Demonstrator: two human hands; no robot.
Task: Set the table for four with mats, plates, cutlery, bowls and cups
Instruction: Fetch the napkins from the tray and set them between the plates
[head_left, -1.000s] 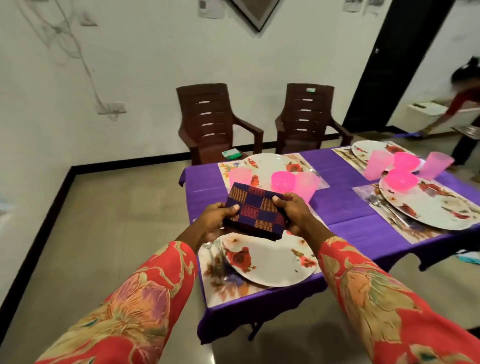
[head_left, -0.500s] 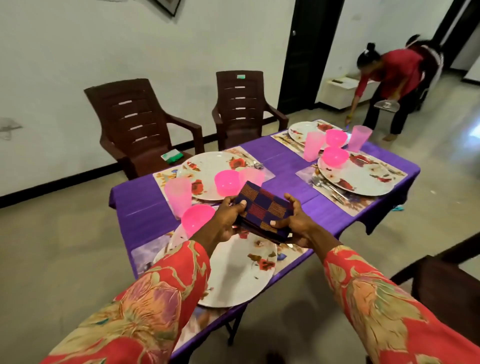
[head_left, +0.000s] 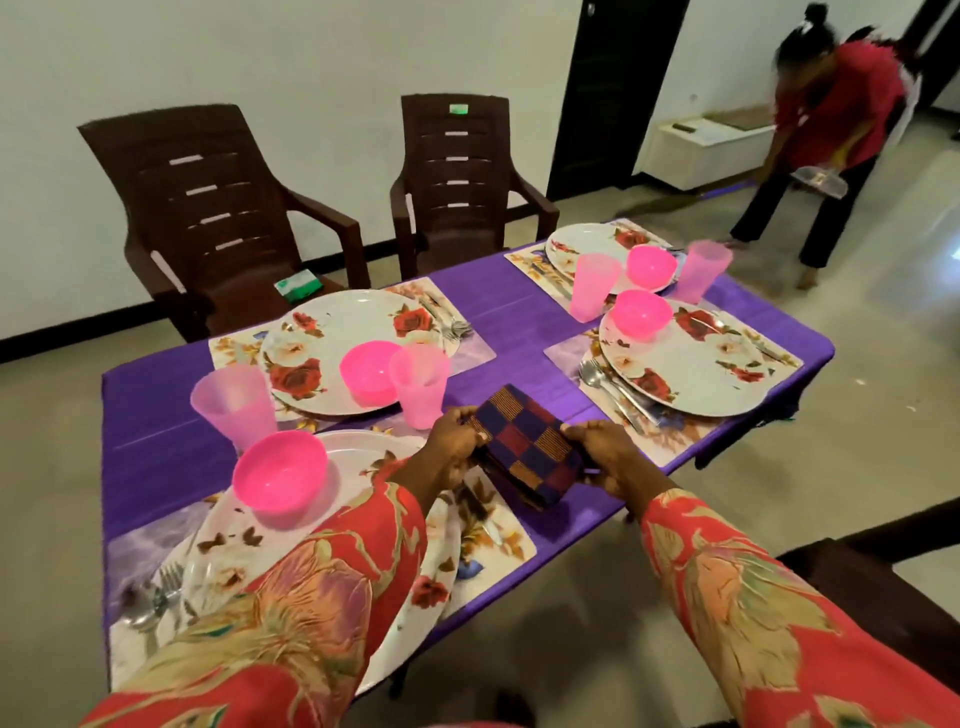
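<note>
Over the near edge of the table (head_left: 524, 312), both hands grip a folded checked cloth (head_left: 524, 447): the left hand (head_left: 452, 441) pinches its left end, the right hand (head_left: 608, 452) curls round its right end. On the purple tablecloth lie four floral mats, each with a flowered plate, a pink bowl and a pink cup. The nearest plate (head_left: 363, 457) carries a bowl (head_left: 280, 475) toward the left edge. Cutlery (head_left: 608, 387) lies beside the right-hand plate (head_left: 696, 358).

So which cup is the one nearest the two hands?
Start at the purple table, then find the plate before the left chair. The pink cup stands at its near right edge, beside a pink bowl, unlike the cup off the plate's left.
</note>
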